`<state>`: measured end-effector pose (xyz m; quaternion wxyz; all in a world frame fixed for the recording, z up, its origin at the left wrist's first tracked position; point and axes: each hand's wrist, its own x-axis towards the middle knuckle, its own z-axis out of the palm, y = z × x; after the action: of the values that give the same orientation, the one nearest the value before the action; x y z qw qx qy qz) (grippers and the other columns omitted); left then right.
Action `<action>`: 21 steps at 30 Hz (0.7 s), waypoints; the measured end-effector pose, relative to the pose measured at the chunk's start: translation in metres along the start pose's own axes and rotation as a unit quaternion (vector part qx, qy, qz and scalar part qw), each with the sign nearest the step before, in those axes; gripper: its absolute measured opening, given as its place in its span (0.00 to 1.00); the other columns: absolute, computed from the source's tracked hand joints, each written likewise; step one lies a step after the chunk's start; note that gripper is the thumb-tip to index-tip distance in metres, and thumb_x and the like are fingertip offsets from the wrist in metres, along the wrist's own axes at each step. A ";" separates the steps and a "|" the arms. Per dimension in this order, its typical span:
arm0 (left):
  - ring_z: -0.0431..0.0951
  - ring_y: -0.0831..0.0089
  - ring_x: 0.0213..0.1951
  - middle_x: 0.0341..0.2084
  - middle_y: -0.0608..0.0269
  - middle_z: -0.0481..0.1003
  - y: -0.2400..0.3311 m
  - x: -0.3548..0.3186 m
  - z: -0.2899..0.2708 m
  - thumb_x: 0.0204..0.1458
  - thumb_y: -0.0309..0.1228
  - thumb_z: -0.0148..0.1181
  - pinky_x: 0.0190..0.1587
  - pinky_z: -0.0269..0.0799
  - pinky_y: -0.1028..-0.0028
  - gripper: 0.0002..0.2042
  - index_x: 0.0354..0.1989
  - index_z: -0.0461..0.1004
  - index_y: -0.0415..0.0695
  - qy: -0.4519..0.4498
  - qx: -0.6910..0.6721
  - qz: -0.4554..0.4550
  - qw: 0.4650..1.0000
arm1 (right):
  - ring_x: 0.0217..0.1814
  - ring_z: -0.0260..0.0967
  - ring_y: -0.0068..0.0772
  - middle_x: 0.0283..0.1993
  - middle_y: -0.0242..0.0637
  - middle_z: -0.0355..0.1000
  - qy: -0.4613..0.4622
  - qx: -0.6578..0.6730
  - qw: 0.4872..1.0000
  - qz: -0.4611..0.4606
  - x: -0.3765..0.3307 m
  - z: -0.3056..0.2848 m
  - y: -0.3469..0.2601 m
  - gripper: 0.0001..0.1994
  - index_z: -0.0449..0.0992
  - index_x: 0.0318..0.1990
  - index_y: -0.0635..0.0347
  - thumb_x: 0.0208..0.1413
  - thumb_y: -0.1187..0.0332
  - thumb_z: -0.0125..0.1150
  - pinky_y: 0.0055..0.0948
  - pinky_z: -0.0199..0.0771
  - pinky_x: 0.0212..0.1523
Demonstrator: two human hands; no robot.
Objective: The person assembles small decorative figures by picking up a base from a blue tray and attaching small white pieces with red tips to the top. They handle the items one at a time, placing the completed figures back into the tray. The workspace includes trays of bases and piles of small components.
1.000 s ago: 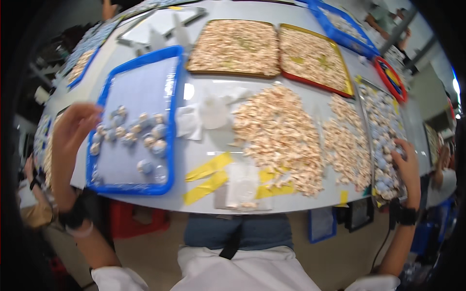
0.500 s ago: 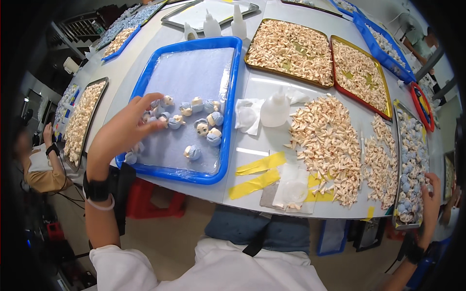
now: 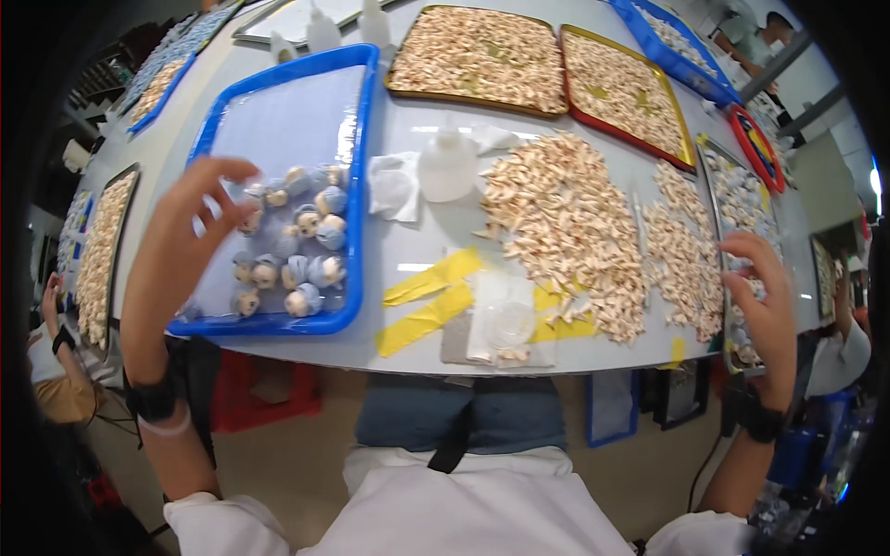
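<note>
My left hand (image 3: 171,232) hovers over the left side of a blue-rimmed tray (image 3: 360,185), its fingers curved and apart, with nothing seen in them. Small doll heads with pale blue hair (image 3: 306,221) lie loosely in the near half of that tray, some right beside my fingertips. At the right, my right hand (image 3: 765,292) is open, thumb and fingers spread, above the near part of a narrow metal tray. More blue-haired doll heads (image 3: 742,199) fill this tray; my hand hides some of them.
Between the trays lie a heap of small cream pieces (image 3: 565,232), a white squeeze bottle (image 3: 447,167), tissue (image 3: 394,185), yellow tape (image 3: 426,315) and a small clear dish (image 3: 510,324). Two trays of cream pieces (image 3: 473,56) (image 3: 621,88) stand behind. Another person's arm (image 3: 65,338) is at left.
More doll heads now lie in the blue-rimmed tray. My left hand has lifted off the heads and opened; my right hand has risen from the metal tray. The whole view has shifted.
</note>
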<state>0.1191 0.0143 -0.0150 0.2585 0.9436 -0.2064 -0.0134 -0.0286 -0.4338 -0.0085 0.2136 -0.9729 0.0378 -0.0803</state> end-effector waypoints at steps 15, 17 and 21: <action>0.64 0.59 0.53 0.53 0.55 0.61 0.027 -0.008 0.025 0.40 0.16 0.53 0.54 0.60 0.69 0.25 0.51 0.64 0.44 -0.123 0.003 0.066 0.990 | 0.27 0.66 0.31 0.26 0.38 0.69 -0.060 0.004 0.998 0.031 0.020 0.037 0.008 0.06 0.71 0.30 0.65 0.41 0.76 0.56 0.25 0.66 0.31; 0.62 0.59 0.55 0.54 0.55 0.61 0.036 -0.018 0.020 0.38 0.15 0.51 0.57 0.56 0.69 0.26 0.51 0.64 0.42 -0.123 0.004 0.027 0.992 | 0.26 0.66 0.30 0.25 0.38 0.69 -0.043 0.001 0.999 0.028 0.020 0.037 0.009 0.05 0.71 0.29 0.66 0.41 0.76 0.57 0.25 0.66 0.30; 0.62 0.57 0.54 0.53 0.53 0.62 0.037 -0.040 0.022 0.43 0.17 0.50 0.56 0.57 0.69 0.23 0.51 0.64 0.42 -0.079 0.072 -0.007 0.994 | 0.25 0.67 0.28 0.24 0.37 0.70 0.004 -0.035 0.999 -0.002 0.021 0.033 0.006 0.05 0.71 0.28 0.66 0.42 0.76 0.56 0.23 0.66 0.29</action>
<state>0.0653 -0.0095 -0.0194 0.1724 0.9573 -0.2200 -0.0744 -0.0029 -0.4280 -0.0379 0.1793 -0.9795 0.0394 -0.0834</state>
